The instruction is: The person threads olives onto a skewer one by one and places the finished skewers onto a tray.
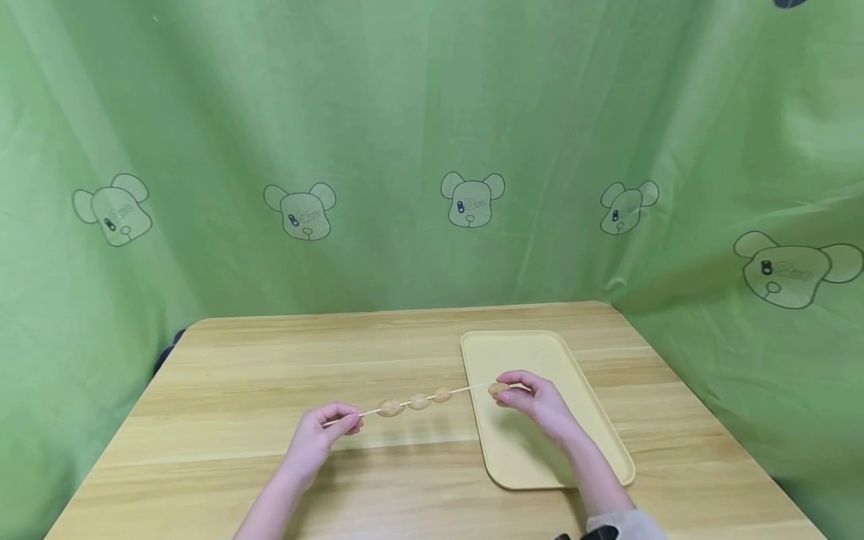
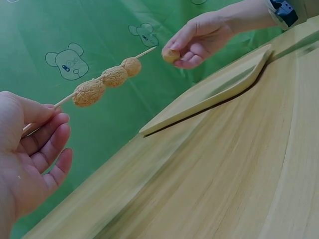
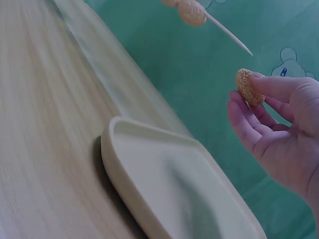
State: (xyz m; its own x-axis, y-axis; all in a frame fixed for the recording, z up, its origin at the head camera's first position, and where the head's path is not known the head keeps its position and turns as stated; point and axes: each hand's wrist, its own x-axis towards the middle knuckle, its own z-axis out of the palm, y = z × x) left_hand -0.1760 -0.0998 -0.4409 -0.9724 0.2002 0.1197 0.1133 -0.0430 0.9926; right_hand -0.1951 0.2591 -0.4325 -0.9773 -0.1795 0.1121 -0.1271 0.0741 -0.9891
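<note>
My left hand (image 1: 328,429) pinches the blunt end of a thin wooden skewer (image 1: 369,412), held above the table and pointing right. Three brown, wrinkled balls (image 2: 114,76) are threaded on it, the largest nearest my left fingers. The pointed tip (image 3: 244,48) of the skewer is bare. Between thumb and fingers my right hand (image 1: 536,405) pinches a loose ball (image 3: 249,87) of the same wrinkled brown kind. That ball is level with the skewer's tip, a small gap apart from it, over the tray. What the balls are made of cannot be told.
A pale yellow rectangular tray (image 1: 526,457) with a raised rim lies on the right of the wooden table (image 1: 270,352), under my right hand. Green curtain (image 1: 391,112) with bear-head prints hangs behind the table and along both sides. A dark band (image 2: 284,11) circles my right wrist.
</note>
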